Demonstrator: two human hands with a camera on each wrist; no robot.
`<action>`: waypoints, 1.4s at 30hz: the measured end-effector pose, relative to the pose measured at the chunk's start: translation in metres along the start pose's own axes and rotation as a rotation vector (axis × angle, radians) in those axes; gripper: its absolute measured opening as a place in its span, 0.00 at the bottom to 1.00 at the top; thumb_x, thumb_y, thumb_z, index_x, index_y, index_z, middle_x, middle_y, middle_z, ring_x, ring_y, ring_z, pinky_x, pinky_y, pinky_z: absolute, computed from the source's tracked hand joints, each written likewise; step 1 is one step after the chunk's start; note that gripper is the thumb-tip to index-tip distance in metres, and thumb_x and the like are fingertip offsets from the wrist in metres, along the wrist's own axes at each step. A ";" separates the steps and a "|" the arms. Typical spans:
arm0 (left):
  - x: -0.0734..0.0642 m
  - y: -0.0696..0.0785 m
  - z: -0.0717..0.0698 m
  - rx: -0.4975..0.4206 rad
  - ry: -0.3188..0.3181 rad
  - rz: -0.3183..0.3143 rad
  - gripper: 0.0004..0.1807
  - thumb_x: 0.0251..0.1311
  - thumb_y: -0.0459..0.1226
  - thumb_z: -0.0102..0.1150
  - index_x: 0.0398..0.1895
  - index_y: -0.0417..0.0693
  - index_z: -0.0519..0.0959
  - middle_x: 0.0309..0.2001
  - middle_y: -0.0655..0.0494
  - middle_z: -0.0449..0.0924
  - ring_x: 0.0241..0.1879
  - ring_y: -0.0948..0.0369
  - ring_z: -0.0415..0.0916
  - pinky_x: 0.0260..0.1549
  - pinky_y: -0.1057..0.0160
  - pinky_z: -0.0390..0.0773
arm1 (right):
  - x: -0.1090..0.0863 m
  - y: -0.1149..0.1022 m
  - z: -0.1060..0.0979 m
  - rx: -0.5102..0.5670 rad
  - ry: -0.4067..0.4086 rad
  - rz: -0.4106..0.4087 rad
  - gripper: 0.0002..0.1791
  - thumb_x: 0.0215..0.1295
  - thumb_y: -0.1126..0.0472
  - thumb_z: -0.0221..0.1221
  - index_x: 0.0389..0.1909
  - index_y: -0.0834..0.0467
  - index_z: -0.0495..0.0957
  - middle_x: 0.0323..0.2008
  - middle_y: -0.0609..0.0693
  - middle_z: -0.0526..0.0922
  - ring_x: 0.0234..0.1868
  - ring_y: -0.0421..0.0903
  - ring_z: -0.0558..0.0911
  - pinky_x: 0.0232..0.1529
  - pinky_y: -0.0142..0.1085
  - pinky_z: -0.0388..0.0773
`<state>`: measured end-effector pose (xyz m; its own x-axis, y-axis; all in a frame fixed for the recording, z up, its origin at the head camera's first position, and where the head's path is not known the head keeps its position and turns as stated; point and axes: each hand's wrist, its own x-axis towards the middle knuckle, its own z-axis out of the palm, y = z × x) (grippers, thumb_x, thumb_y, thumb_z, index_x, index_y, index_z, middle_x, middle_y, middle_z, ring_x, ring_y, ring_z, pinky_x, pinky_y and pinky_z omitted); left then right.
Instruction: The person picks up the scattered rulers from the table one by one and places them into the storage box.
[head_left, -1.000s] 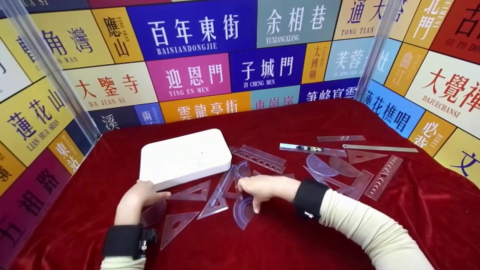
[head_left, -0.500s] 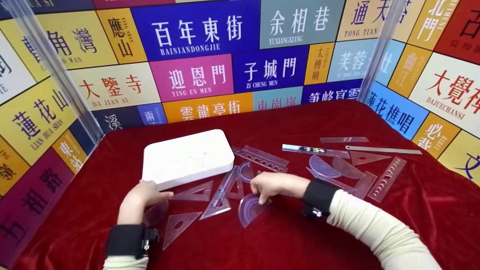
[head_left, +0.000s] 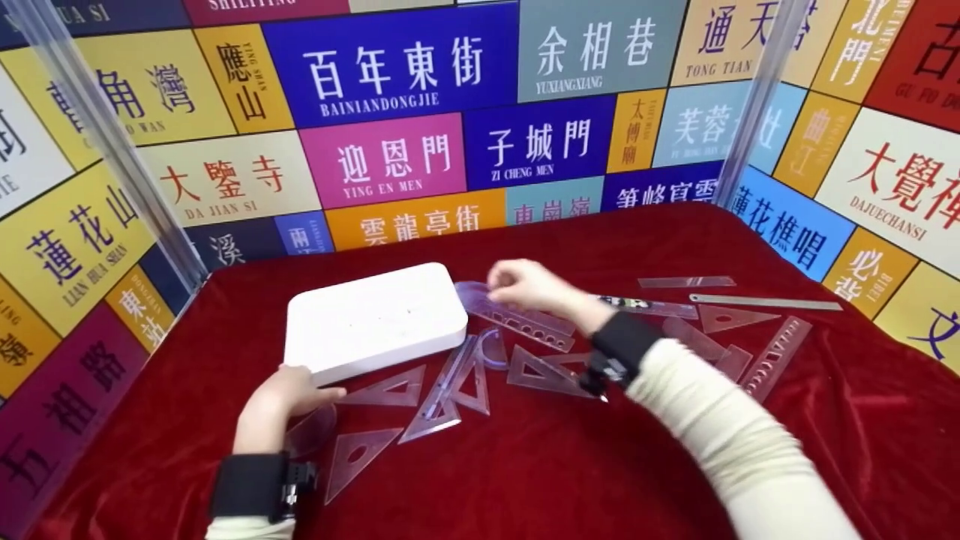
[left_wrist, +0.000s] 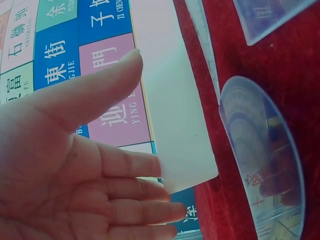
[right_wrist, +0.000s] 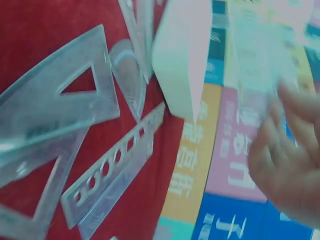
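My right hand pinches a clear purple protractor above the table, just right of the white box. In the right wrist view the protractor is blurred at the fingertips. Extended fingers of my left hand touch the near left corner of the box, with the thumb apart from them. Below the right hand lies a ruler with round holes. A set square rests under the right wrist. Beside the left hand, a round-edged clear protractor lies on the cloth.
Several clear set squares and rulers lie in front of the box. A small protractor is near its right side. Farther right are a metal ruler and a ruler with cut-outs. Red cloth covers the table; sign-printed panels surround it.
My right hand has picked up the protractor from the front middle and carried it away from me, to beside the box's far right corner. The left hand has stayed at the box.
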<state>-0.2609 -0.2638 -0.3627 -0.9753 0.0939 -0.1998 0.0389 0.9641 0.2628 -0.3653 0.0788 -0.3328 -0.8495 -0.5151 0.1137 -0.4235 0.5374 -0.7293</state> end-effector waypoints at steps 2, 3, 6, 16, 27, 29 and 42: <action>-0.001 -0.001 0.000 -0.007 0.001 -0.001 0.34 0.53 0.50 0.59 0.46 0.22 0.73 0.43 0.27 0.74 0.39 0.44 0.73 0.43 0.47 0.72 | 0.013 -0.006 0.017 -0.164 0.136 -0.074 0.05 0.55 0.66 0.59 0.33 0.63 0.76 0.29 0.51 0.79 0.29 0.46 0.77 0.32 0.36 0.76; -0.001 -0.002 0.000 -0.009 0.003 0.001 0.34 0.53 0.50 0.59 0.46 0.22 0.73 0.43 0.27 0.74 0.39 0.44 0.73 0.44 0.46 0.72 | 0.020 -0.008 0.027 -0.256 0.178 -0.098 0.05 0.56 0.66 0.58 0.33 0.62 0.76 0.30 0.52 0.80 0.32 0.47 0.78 0.34 0.38 0.76; -0.002 -0.004 -0.001 -0.008 0.009 0.008 0.34 0.53 0.49 0.59 0.47 0.22 0.72 0.45 0.26 0.73 0.42 0.42 0.73 0.46 0.45 0.71 | 0.036 -0.014 0.053 -0.527 0.230 -0.178 0.04 0.57 0.64 0.57 0.33 0.60 0.78 0.34 0.54 0.80 0.36 0.49 0.79 0.36 0.41 0.77; 0.001 -0.002 0.001 -0.012 0.020 0.031 0.32 0.52 0.49 0.59 0.44 0.24 0.74 0.40 0.30 0.76 0.36 0.46 0.73 0.42 0.46 0.72 | 0.052 -0.008 0.101 -0.925 0.123 -0.275 0.05 0.56 0.68 0.53 0.31 0.58 0.77 0.31 0.52 0.78 0.31 0.49 0.80 0.28 0.41 0.77; 0.000 0.001 -0.001 0.035 0.000 0.028 0.31 0.54 0.50 0.58 0.43 0.25 0.75 0.41 0.30 0.75 0.37 0.46 0.74 0.43 0.46 0.72 | 0.034 -0.020 0.067 -0.705 0.156 -0.198 0.10 0.55 0.67 0.60 0.40 0.60 0.78 0.38 0.55 0.78 0.39 0.53 0.80 0.36 0.43 0.78; 0.000 0.001 -0.001 0.033 0.000 0.028 0.32 0.54 0.50 0.58 0.43 0.25 0.75 0.42 0.29 0.75 0.38 0.45 0.74 0.44 0.45 0.72 | 0.023 -0.028 0.054 -0.646 0.180 -0.179 0.09 0.56 0.66 0.60 0.39 0.59 0.78 0.38 0.55 0.78 0.39 0.52 0.80 0.37 0.43 0.77; -0.001 -0.002 0.003 -0.040 0.008 0.005 0.34 0.53 0.50 0.59 0.47 0.23 0.72 0.44 0.28 0.73 0.38 0.45 0.73 0.43 0.46 0.72 | -0.102 0.010 0.024 -0.870 -0.131 -0.088 0.15 0.44 0.55 0.67 0.26 0.62 0.76 0.26 0.55 0.76 0.27 0.52 0.77 0.29 0.45 0.75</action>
<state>-0.2590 -0.2650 -0.3656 -0.9769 0.0960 -0.1907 0.0350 0.9531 0.3008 -0.2747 0.1206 -0.3677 -0.7822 -0.6224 0.0278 -0.6204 0.7822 0.0569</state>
